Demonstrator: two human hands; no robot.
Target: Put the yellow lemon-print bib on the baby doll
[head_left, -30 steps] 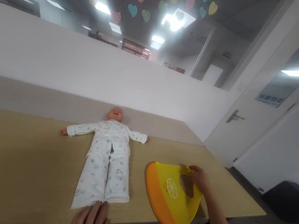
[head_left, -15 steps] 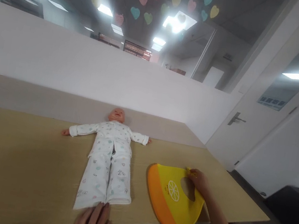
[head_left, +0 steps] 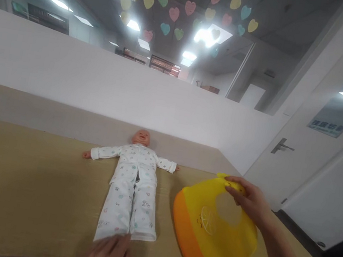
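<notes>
A baby doll point(head_left: 137, 171) lies on its back on the table, arms spread, in white printed pyjamas. My left hand point(head_left: 107, 256) is at the bottom of its trouser legs, by the table's near edge. It holds nothing that I can see; its fingers are loosely stretched, slightly blurred, with the tips close to the hem. To the right of the doll, my right hand point(head_left: 250, 200) is closed on the neck strap of a yellow silicone bib point(head_left: 198, 200). The bib has an orange pocket along its lower edge and a white citrus-slice print. It is tilted, partly above the table.
The wooden table point(head_left: 30, 192) has a greyish strip point(head_left: 44, 112) along its back, against a low white wall point(head_left: 83, 82). Above it is a glass window with heart-shaped stickers point(head_left: 174, 13). A door with a handle point(head_left: 283, 146) stands at the right.
My right hand has raised the bib's strap end, and the bib looks larger and nearer. My left hand's fingers have bent slightly. The whole view has shifted a little; the doll lies as before.
</notes>
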